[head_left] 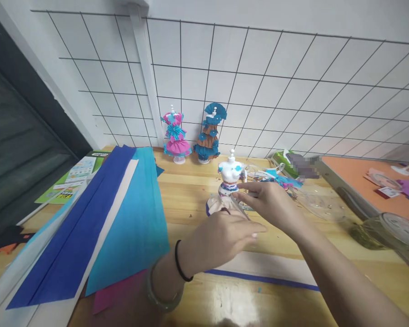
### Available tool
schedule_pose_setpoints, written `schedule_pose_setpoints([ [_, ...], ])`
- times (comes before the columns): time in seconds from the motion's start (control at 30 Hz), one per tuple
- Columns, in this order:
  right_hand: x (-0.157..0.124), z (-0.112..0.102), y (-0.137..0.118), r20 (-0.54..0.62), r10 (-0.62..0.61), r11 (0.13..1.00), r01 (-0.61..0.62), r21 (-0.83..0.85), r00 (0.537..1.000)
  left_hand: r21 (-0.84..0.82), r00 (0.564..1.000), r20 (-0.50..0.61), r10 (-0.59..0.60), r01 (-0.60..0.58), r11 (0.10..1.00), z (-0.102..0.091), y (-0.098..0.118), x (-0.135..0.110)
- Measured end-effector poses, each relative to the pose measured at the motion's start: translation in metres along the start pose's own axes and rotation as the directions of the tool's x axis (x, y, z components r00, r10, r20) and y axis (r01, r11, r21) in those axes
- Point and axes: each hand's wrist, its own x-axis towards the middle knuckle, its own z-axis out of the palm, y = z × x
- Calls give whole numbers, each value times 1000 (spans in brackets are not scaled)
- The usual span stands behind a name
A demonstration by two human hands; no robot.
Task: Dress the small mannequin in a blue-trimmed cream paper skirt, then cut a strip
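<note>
A small white dress form point(231, 171) stands upright on the wooden table, with light blue bits at its shoulders and a striped band round its waist. A pale ruffled skirt with dark blue edging hangs below the band. My right hand point(271, 202) grips the right side of the waist between thumb and forefinger. In front of the skirt is my left hand point(230, 236), its fingers stretched out to the right and slightly blurred. It hides the form's lower part and base. On the table nearer me lies a pale paper strip point(259, 268) with a dark blue edge.
Two decorated dress forms, one pink and blue point(175, 136), one teal and brown point(210, 136), stand by the gridded wall. Coloured paper sheets point(136, 218) lie left. Paper scraps point(281, 177), a clear plastic jar point(385, 229) and an orange-bottomed tray point(357, 181) are right.
</note>
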Motion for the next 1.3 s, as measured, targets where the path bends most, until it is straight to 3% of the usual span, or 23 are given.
schedule_pose_setpoints([
  [0.1, -1, 0, 6, -21, 32, 999, -31, 27, 999, -177, 978, 197, -70, 106, 979, -13, -4, -7],
  [0.17, -2, -1, 10, -16, 45, 998, -44, 49, 999, -399, 933, 351, -82, 229, 888, -30, -14, -13],
  [0.2, -3, -1, 11, -14, 44, 998, -44, 55, 999, -503, 926, 368, -85, 275, 819, -37, -20, -16],
  [0.23, -4, -1, 12, -13, 41, 998, -40, 58, 999, -586, 940, 324, -109, 290, 756, -43, -27, -17],
  [0.27, -5, -1, 12, -11, 33, 998, -32, 60, 999, -623, 960, 189, -206, 279, 730, -46, -34, -17],
  [0.3, -6, -1, 12, -6, 25, 998, -24, 61, 1000, -597, 941, 15, -337, 279, 752, -47, -39, -16],
  [0.33, -7, 0, 12, -2, 19, 998, -19, 62, 1000, -537, 894, -142, -425, 291, 792, -46, -44, -14],
  [0.4, -9, 1, 11, 8, 8, 997, -8, 74, 1000, -384, 835, -318, -450, 321, 866, -38, -48, -8],
  [0.5, -10, 1, 9, 15, -36, 995, 34, 96, 999, -248, 882, -317, -349, 278, 928, -22, -49, 0],
  [0.6, -12, 1, 8, 28, -80, 992, 77, 98, 996, -222, 910, -274, -311, 254, 941, -10, -49, 4],
  [1.03, -17, 3, 0, -22, -129, 991, 128, -41, 991, -198, 878, -390, -277, 214, 957, 12, -53, 8],
  [1.3, -20, 3, -6, -25, -184, 983, 184, -10, 983, -1, 887, -433, -158, 174, 985, -5, -45, 5],
])
